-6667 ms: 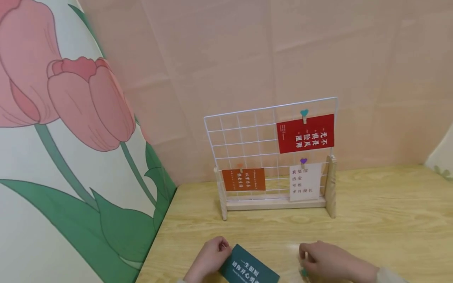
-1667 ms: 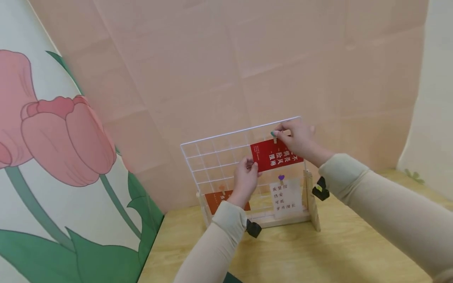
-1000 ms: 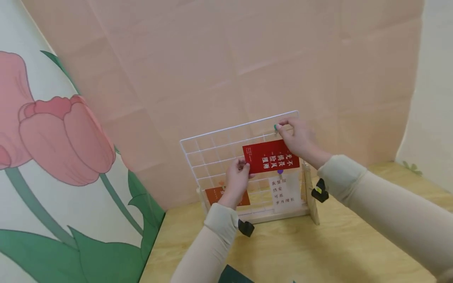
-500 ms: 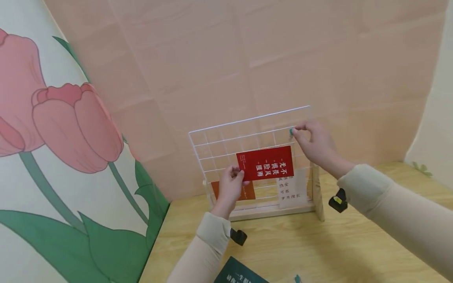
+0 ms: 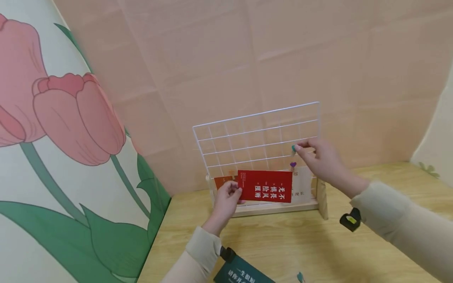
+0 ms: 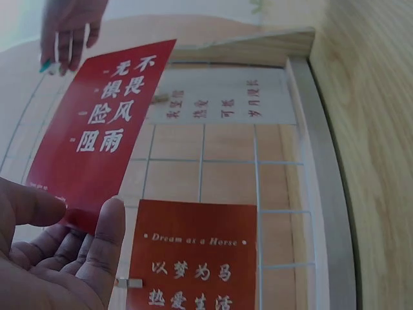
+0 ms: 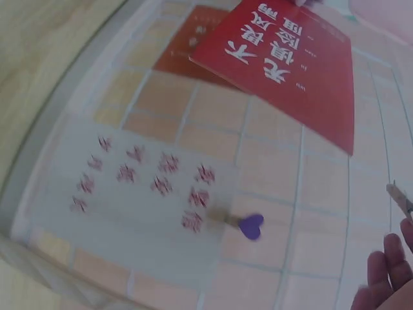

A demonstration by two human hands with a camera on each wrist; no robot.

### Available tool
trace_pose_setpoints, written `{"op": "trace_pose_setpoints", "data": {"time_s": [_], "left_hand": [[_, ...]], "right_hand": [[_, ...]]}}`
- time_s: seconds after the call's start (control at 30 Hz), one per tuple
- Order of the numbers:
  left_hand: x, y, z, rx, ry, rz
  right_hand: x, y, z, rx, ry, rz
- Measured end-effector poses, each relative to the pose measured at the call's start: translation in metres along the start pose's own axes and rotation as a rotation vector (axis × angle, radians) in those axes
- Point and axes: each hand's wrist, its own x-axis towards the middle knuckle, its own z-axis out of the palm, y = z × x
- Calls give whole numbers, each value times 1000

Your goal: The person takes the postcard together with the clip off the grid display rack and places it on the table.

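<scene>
My left hand (image 5: 226,200) pinches the left end of a red card (image 5: 265,186) with white lettering, holding it in front of the wire grid rack (image 5: 255,114). To the right, my right hand (image 5: 320,159) pinches a small wooden clothespin (image 7: 401,199) topped with a teal heart (image 5: 293,148). A white card (image 7: 129,206) hangs low on the rack from a clip with a purple heart (image 7: 251,226). The orange card (image 6: 193,258) is clipped at the rack's lower left, partly behind the red card and my left hand in the head view.
A dark green card (image 5: 242,271) lies on the wooden table (image 5: 276,243) near the front, partly cut off by the frame. Beside it lies another teal-heart clothespin (image 5: 300,277). Tulip artwork (image 5: 70,114) covers the left side, and a pinkish backdrop (image 5: 283,51) hangs behind.
The red card has come off the upper right of the rack and moved down and left in my left hand. My right hand has drawn the teal-heart clothespin away from it, then lowered it.
</scene>
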Motion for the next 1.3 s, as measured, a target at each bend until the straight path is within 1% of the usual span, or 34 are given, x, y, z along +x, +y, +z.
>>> {"op": "trace_pose_setpoints", "data": {"time_s": [0.07, 0.2, 0.23, 0.33, 0.43, 0.53, 0.63, 0.7, 0.87, 1.0, 1.17, 1.23, 1.3], "left_hand": [[-5, -4, -5, -5, -18, -11], [-17, -9, -16, 4, -44, -16], [-21, -10, -19, 6, -50, -18], [-32, -13, -27, 20, -64, -40], [-41, -18, -34, 37, -68, -69], [-47, -23, -42, 52, -78, -87], [-51, -26, -48, 67, -106, -103], [-53, -29, -53, 75, -124, -115], [-59, -34, -64, 90, -146, -148], [-63, -38, -66, 84, -170, -186], [-68, -47, -67, 92, -191, -244], [-71, -51, -68, 106, -192, -273], [-73, -54, -69, 118, -195, -304]], "right_hand": [[-5, 2, 4, 61, -38, 44], [-12, 4, 9, 217, -122, 177], [-13, 4, 11, 252, -141, 201], [-17, 5, 14, 301, -187, 238], [-23, 8, 16, 307, -222, 255], [-31, 14, 18, 288, -246, 273], [-42, 22, 22, 266, -276, 286], [-50, 27, 26, 244, -293, 282], [-70, 37, 37, 229, -348, 273], [-85, 41, 46, 251, -415, 292], [-104, 48, 55, 309, -497, 329], [-110, 52, 58, 319, -531, 324], [-115, 56, 60, 325, -565, 299]]}}
